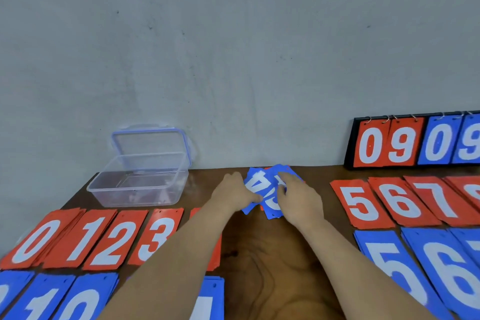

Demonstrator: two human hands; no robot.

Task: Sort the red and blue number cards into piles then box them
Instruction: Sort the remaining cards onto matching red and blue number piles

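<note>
Far back at the middle of the desk [272, 254] lies a heap of blue cards [255, 184] — the left hand [235, 191] pinches its left edge, the right hand [298, 197] curls its fingers [284, 180] round the other side — while red piles [104, 239] and blue piles [389, 262] flank it and the clear box [137, 184] stands open, far left.

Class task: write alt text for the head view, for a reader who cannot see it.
The left hand and right hand pinch a mixed heap of blue and red number cards at the far edge of a wooden table. Sorted red piles and blue piles flank them; an open clear box stands far left.
</note>
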